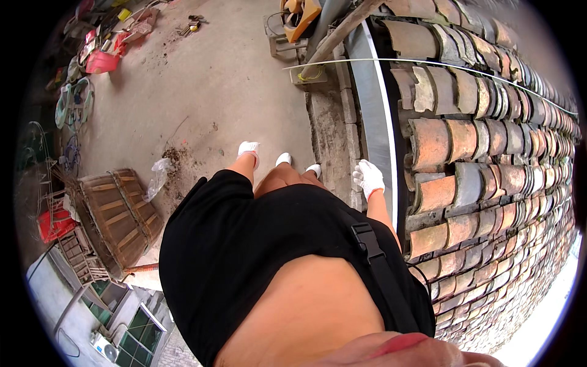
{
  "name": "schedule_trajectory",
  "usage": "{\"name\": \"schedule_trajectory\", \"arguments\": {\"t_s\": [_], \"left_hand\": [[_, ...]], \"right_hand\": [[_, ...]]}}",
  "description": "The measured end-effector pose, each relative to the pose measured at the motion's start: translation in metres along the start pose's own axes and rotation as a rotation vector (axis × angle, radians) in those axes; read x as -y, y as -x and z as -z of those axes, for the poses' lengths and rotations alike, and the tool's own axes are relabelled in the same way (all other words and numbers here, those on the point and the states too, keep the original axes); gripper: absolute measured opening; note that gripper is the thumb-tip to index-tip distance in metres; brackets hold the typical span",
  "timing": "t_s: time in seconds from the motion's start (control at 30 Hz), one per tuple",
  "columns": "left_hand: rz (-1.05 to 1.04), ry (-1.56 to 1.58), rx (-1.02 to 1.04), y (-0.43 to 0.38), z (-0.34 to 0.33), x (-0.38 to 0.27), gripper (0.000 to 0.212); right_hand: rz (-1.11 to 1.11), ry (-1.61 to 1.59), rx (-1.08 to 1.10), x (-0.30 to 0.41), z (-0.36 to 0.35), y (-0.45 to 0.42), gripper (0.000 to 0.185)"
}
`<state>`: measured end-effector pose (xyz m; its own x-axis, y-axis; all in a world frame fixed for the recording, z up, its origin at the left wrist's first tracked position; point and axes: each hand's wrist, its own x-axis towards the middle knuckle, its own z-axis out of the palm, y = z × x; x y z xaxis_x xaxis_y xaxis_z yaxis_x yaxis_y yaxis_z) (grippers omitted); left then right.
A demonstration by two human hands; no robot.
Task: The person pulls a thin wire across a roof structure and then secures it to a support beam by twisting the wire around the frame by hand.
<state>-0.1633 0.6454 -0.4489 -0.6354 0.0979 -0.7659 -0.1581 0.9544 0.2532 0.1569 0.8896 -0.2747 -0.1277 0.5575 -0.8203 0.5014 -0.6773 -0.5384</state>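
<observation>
My left hand (249, 149), in a white glove with an orange-red cuff, hangs beside my leg over the concrete floor (238, 96). Its fingers are foreshortened, and I see nothing in it. My right hand (368, 178) wears a matching glove. It hovers near a grey metal gutter (380, 110) with a white rim, holding nothing, its fingers loosely spread. Beyond the gutter, rows of curved clay roof tiles (431, 142) in orange and grey overlap one another. White shoes (284, 158) show below me on the floor.
A row of bricks (348, 105) edges the gutter. A wooden pole (341, 39) leans near an orange machine (300, 18); a thin white rod (339, 61) crosses towards the tiles. At left are a large wooden tub (117, 215), a clear plastic bag (159, 176), dirt (176, 160) and a red basin (102, 62).
</observation>
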Motion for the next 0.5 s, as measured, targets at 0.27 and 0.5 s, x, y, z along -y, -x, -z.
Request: {"name": "schedule_trajectory", "arguments": {"t_s": [0.27,0.5], "left_hand": [[-0.249,0.553,-0.201,-0.022,0.041,0.011,0.037],[-0.702,0.191,-0.284,0.009,0.085,-0.112,0.044]], "right_hand": [[0.017,0.083,0.139,-0.018,-0.033,-0.024,0.035],[0.143,0.233,0.153,0.01,-0.047,0.022,0.041]]}}
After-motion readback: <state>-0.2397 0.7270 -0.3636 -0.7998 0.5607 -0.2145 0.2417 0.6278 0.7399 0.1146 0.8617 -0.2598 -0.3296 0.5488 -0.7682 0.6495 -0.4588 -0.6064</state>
